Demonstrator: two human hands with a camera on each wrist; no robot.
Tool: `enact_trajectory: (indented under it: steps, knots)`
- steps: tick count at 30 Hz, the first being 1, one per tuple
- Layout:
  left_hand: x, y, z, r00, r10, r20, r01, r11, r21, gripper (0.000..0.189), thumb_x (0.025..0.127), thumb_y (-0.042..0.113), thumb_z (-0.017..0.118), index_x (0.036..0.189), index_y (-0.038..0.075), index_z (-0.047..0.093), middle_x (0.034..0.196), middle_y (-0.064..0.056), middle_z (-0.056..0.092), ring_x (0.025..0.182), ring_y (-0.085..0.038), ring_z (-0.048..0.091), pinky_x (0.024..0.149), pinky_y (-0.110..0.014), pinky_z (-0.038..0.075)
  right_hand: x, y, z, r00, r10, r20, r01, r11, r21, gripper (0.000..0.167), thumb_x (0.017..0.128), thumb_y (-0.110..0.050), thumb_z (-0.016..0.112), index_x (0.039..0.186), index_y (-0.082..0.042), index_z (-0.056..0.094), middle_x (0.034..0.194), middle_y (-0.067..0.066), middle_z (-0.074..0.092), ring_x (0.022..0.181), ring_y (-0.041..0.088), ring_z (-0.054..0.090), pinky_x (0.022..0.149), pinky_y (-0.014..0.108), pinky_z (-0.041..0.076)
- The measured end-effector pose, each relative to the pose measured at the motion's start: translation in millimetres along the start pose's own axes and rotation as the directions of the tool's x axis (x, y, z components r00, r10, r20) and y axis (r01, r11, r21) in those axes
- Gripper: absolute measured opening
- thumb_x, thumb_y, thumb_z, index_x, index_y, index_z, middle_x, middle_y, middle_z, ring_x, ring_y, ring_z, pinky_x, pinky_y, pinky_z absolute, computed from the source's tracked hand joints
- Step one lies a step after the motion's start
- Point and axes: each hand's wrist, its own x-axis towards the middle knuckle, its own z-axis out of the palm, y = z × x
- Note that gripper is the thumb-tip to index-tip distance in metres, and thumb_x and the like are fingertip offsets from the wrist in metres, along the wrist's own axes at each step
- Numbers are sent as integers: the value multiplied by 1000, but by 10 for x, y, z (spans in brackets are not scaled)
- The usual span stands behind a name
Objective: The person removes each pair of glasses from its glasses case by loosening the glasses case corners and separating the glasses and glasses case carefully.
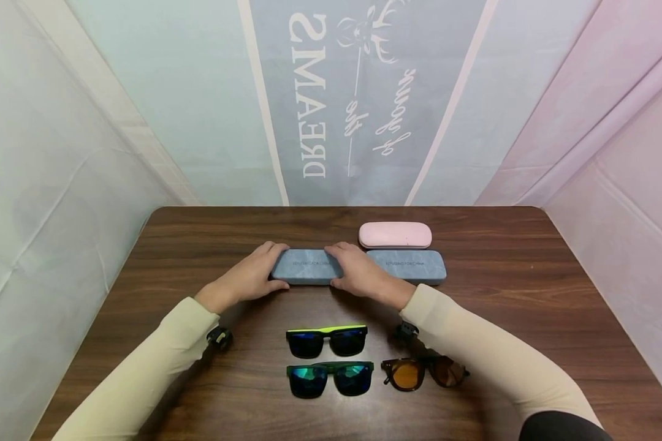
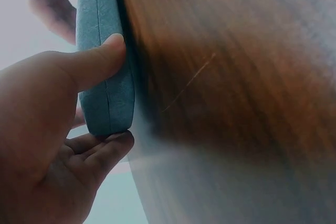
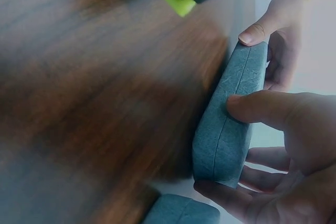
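Observation:
A blue-grey glasses case [image 1: 309, 267] with small lettering on its lid lies closed on the table between both hands. My left hand [image 1: 252, 272] grips its left end, the thumb on the front side and the fingers round the end and back. At the right end my right hand [image 1: 361, 272] holds it the same way. The left wrist view shows the left thumb across the seam of the case [image 2: 107, 98]. In the right wrist view the right thumb presses on the seam side of the case [image 3: 223, 135].
Just right of the right hand lies a second blue-grey case [image 1: 414, 267], with a pink case [image 1: 395, 235] behind it. Nearer me are black sunglasses with a yellow-green top [image 1: 327, 342], green-lensed sunglasses [image 1: 331, 380] and amber-lensed sunglasses [image 1: 407, 373], beside my right forearm.

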Motion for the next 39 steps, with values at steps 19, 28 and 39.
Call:
enact_trajectory:
  steps: [19, 28, 39]
  knots:
    - [298, -64, -132, 999, -31, 26, 31, 999, -11, 79, 91, 29, 80, 150, -1, 37, 143, -23, 45, 126, -34, 51, 104, -49, 44, 194, 107, -201, 1000, 14, 26, -11, 996, -91, 72, 92, -13, 76, 151, 6, 40, 150, 23, 46, 139, 36, 45, 112, 44, 40]
    - [427, -93, -175, 999, -47, 17, 47, 999, -17, 79, 91, 25, 80, 150, -2, 35, 143, -25, 44, 128, -35, 49, 107, -49, 42, 306, 114, -267, 998, 45, 35, -41, 992, -116, 71, 94, -11, 74, 152, 8, 38, 151, 26, 44, 140, 38, 43, 112, 45, 39]
    - [569, -167, -161, 997, -71, 13, 71, 997, -25, 77, 90, 22, 81, 149, -2, 37, 139, -24, 47, 124, -34, 51, 106, -48, 42, 444, 161, -258, 992, 113, 48, -108, 989, -102, 69, 95, -9, 70, 153, 6, 36, 154, 24, 40, 142, 36, 40, 113, 44, 38]
